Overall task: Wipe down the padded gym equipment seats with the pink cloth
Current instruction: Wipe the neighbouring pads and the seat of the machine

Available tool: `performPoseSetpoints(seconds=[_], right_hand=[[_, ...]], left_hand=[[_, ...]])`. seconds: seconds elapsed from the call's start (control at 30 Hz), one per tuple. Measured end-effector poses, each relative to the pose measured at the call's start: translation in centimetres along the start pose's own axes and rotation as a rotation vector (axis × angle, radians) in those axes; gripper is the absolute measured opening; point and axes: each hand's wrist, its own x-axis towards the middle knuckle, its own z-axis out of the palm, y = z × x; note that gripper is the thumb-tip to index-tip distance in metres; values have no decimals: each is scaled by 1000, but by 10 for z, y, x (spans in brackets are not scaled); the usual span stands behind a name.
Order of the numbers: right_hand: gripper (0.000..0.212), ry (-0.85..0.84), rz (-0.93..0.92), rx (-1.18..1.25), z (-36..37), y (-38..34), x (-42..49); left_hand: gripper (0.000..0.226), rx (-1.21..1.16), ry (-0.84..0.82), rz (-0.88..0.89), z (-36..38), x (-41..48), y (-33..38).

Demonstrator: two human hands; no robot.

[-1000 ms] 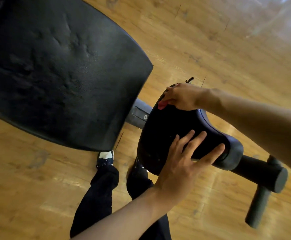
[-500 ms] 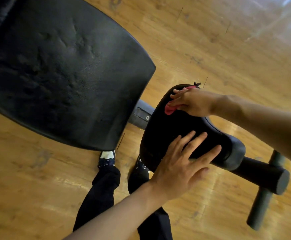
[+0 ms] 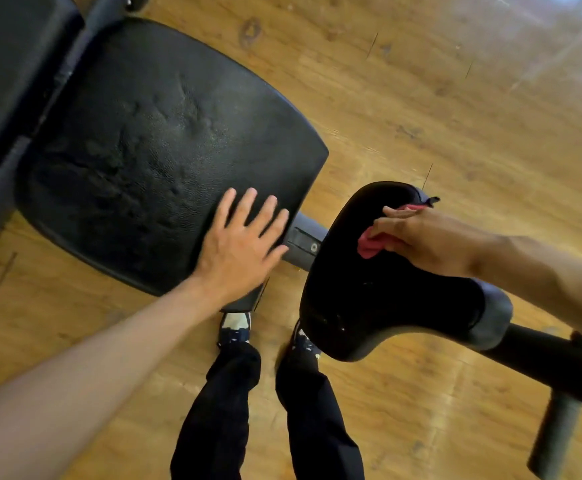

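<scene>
Head view: my right hand (image 3: 431, 242) bunches the pink cloth (image 3: 372, 244) under its fingers, pressed on the far part of the small, rounded, smooth black seat (image 3: 369, 306). My left hand (image 3: 239, 247) lies flat, fingers spread, on the near right corner of the big, dimpled black pad (image 3: 151, 150).

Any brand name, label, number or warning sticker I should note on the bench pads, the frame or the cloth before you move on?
None readable.
Large pad: bare black vinyl, no print.
Small seat pad: no print; only pale specks.
Metal frame bar: a dark plate with a bolt, no legible text.
Pink cloth, bunched under the right hand: no tag showing.
Shoes: no readable logo.
</scene>
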Motion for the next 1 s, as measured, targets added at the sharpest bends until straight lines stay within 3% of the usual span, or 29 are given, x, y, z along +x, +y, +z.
performPoseSetpoints(seconds=[0.13, 0.4, 0.5, 0.6, 0.87, 0.93, 1.0], right_hand=[[40, 35, -61, 105, -6, -7, -32], [36, 14, -62, -93, 8, 12, 49], [34, 43, -73, -23, -3, -10, 2], [36, -35, -60, 75, -15, -28, -51], [41, -137, 24, -195, 3, -11, 39], [39, -179, -58, -248, -3, -14, 16], [35, -108, -82, -90, -17, -34, -30]], left_hand=[[62, 152, -141, -22, 19, -8, -30], [58, 188, -49, 43, 31, -12, -42], [58, 182, -53, 47, 30, -13, -41], [59, 178, -45, 52, 31, -12, -42], [63, 161, -4, 18, 33, -15, -41], [62, 141, 15, 9, 32, -13, -40], [62, 112, 22, -11, 30, -13, -39]])
